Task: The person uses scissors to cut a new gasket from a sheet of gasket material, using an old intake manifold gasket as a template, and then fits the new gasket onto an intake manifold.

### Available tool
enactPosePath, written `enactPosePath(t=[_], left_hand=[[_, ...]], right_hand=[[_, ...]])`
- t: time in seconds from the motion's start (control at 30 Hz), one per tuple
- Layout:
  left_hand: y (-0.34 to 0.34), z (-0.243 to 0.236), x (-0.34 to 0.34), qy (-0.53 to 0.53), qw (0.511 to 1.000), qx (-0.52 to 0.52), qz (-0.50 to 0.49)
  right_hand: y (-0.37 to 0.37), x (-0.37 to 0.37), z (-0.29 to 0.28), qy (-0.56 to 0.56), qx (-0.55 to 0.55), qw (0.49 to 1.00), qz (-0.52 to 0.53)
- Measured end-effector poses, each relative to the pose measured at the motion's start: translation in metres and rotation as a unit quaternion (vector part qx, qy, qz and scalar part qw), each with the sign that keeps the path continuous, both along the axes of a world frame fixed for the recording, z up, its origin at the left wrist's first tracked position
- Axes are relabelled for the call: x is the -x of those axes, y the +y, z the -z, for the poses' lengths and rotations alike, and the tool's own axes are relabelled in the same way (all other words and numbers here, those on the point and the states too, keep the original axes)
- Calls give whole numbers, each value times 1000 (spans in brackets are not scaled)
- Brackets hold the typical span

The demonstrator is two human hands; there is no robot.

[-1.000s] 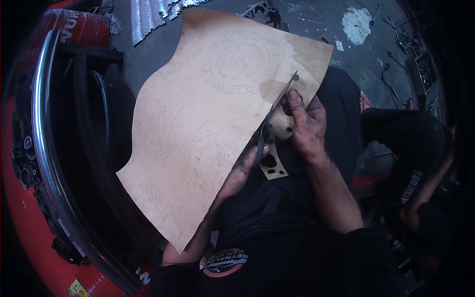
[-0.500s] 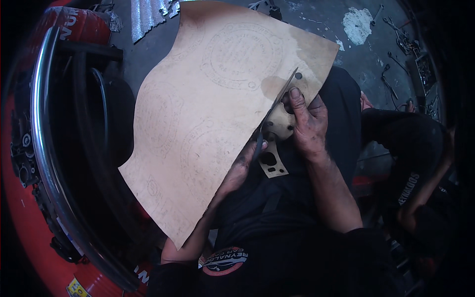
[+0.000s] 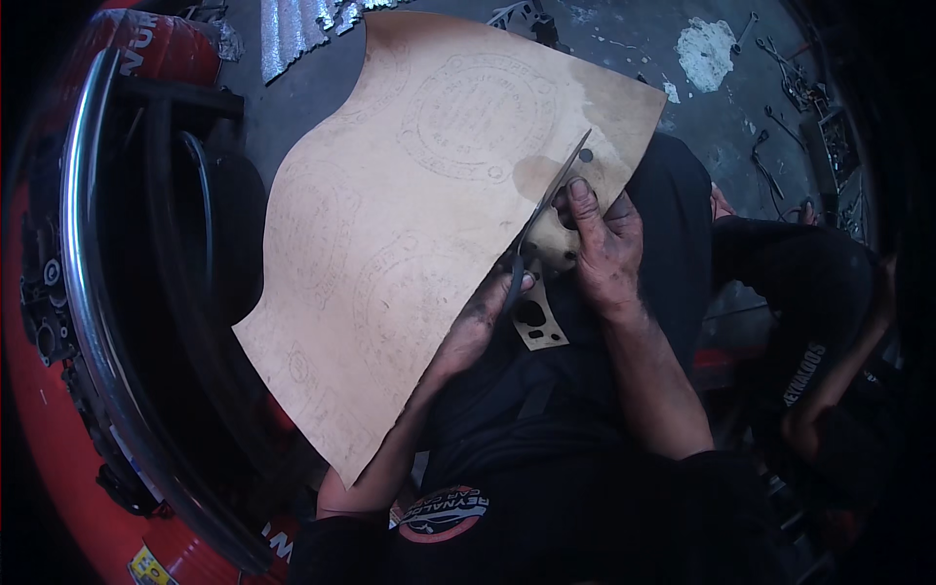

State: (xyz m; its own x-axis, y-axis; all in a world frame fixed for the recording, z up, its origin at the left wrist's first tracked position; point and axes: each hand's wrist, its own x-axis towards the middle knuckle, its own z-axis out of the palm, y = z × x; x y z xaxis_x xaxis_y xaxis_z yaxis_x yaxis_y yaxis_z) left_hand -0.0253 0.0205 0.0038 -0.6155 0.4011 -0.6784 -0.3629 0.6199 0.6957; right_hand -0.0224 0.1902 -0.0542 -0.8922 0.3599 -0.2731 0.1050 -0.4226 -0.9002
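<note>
A large tan sheet of gasket paper (image 3: 390,224) spreads across my lap, with faint round stamps and a damp-looking stain near its right corner. My left hand (image 3: 478,327), partly under the sheet, is closed on dark-handled scissors (image 3: 556,190). Their upper blade lies over the sheet, pointing up and right; the lower blade is hidden. My right hand (image 3: 609,249) pinches the sheet's right part, thumb on top, beside dark holes in it. Below the scissors hangs a strip of gasket paper (image 3: 542,327) with several dark cutouts.
At left stand a curved chrome bar (image 3: 73,214) and a dark metal frame (image 3: 166,205), with red drums behind. Another person's dark-clothed leg (image 3: 790,263) is close on my right. Wrenches (image 3: 765,161) and a white patch (image 3: 706,56) are on the grey floor.
The scissor blades are closer to the holes at the sheet's right part. The sheet's far edge has dipped slightly toward me. My right hand has shifted very slightly.
</note>
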Motion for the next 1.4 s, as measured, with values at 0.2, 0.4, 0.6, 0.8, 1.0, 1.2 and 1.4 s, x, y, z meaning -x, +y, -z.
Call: enactPosePath(t=[0.2, 0.4, 0.6, 0.8, 1.0, 1.2, 1.4], left_hand=[[-8, 33, -12, 12, 980, -120, -160], [2, 13, -8, -14, 981, -100, -167], [6, 4, -3, -20, 988, -64, -143], [2, 14, -3, 57, 992, -67, -87], [-5, 21, 0, -67, 984, -136, -95], [-15, 18, 7, -167, 946, -230, -154], [0, -7, 13, -58, 988, -122, -74]], right_hand=[[-2, 1, 0, 9, -16, 1000, 1], [-4, 0, -3, 1, -5, 1000, 0], [-2, 1, 0, 11, -2, 1000, -5], [-6, -1, 0, 10, -3, 1000, 0], [-2, -2, 4, 4, 1, 1000, -6], [-5, -1, -1, -7, 5, 1000, -8], [-6, -2, 1, -1, 14, 1000, -5]])
